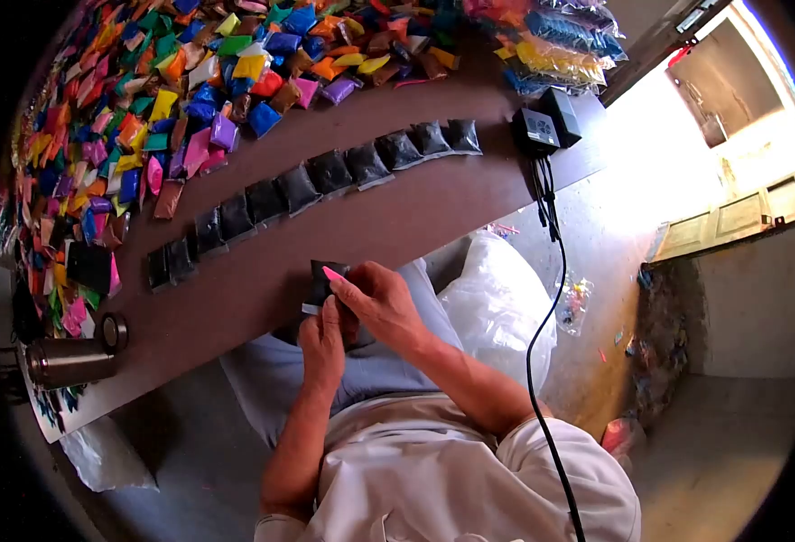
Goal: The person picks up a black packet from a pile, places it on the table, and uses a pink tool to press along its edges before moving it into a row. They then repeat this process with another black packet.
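Observation:
A small black packet [320,287] is between my two hands at the near edge of the brown table [262,316]. My left hand [323,339] grips its lower end, fingers pressed together. My right hand [381,303] is closed at the packet's right side, with a small pointed pink piece [331,274] at the thumb tip, lying over the packet. Beyond the hands, a slanting row of similar black packets [294,188] runs across the table. The right fingertips are partly hidden behind the thumb.
A large heap of colourful packets [200,104] covers the table's far left. Stacked clear bags [564,59] and a black box with cables [536,132] are at the right end. A metal flask [70,363] stands lower left. A white plastic bag [498,294] sits on the floor.

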Action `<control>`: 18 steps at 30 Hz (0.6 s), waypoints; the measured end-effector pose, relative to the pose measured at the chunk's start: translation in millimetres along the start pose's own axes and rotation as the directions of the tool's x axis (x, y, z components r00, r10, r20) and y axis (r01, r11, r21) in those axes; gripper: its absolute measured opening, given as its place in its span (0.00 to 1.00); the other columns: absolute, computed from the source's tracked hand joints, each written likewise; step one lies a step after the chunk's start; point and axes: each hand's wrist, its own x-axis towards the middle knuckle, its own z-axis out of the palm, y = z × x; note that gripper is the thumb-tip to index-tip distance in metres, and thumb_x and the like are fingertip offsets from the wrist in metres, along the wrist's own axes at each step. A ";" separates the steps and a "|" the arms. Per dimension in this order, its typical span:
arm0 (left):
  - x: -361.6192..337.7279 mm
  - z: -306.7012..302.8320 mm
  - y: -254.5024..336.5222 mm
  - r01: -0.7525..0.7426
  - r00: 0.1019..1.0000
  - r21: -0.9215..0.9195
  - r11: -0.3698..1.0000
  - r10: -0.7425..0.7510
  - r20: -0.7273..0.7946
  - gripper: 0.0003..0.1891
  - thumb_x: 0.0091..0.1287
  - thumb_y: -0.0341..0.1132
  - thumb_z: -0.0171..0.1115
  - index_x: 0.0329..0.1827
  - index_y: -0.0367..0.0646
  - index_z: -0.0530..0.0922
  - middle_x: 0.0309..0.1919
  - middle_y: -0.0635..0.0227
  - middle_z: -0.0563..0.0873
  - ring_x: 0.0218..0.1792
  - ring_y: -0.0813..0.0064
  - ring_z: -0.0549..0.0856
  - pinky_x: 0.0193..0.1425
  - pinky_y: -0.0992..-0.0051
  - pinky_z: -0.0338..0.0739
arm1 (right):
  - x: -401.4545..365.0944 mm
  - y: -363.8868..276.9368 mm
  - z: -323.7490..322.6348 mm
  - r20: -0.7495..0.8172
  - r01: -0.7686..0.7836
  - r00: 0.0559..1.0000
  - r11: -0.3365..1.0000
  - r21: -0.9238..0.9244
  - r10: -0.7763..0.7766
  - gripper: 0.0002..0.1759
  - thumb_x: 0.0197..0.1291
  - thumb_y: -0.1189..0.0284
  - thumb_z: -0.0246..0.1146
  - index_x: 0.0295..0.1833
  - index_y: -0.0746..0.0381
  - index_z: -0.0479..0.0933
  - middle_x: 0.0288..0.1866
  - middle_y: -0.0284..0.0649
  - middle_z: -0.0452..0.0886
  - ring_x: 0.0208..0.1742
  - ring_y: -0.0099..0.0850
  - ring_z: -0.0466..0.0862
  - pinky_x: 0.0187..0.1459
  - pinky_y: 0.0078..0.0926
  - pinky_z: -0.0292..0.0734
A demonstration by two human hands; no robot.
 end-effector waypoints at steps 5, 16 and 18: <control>-4.6 5.3 -8.2 0.002 0.988 -0.160 0.987 0.023 0.154 0.23 0.74 0.45 0.46 0.23 0.40 0.73 0.17 0.74 0.74 0.20 0.83 0.70 0.25 0.80 0.65 | 12.8 8.1 -19.3 -0.186 0.315 0.934 0.949 0.024 -0.305 0.09 0.62 0.72 0.62 0.36 0.66 0.72 0.29 0.32 0.75 0.31 0.18 0.71 0.30 0.18 0.68; 2.7 -67.2 18.2 -0.090 0.981 0.063 0.994 0.099 -0.165 0.22 0.73 0.47 0.46 0.20 0.46 0.66 0.18 0.71 0.71 0.20 0.81 0.69 0.27 0.79 0.66 | 90.1 -50.3 -181.6 -0.612 0.217 0.201 0.644 -0.733 -0.765 0.08 0.61 0.73 0.61 0.44 0.64 0.77 0.28 0.35 0.79 0.30 0.24 0.76 0.32 0.22 0.70; 5.0 -78.1 22.4 -0.110 0.973 0.094 0.989 0.127 -0.195 0.22 0.73 0.47 0.47 0.20 0.46 0.66 0.18 0.71 0.71 0.20 0.81 0.69 0.27 0.79 0.66 | 100.8 -55.1 -195.7 -0.596 0.179 0.228 0.634 -0.752 -0.770 0.08 0.60 0.72 0.61 0.44 0.63 0.77 0.29 0.38 0.80 0.31 0.26 0.78 0.34 0.24 0.72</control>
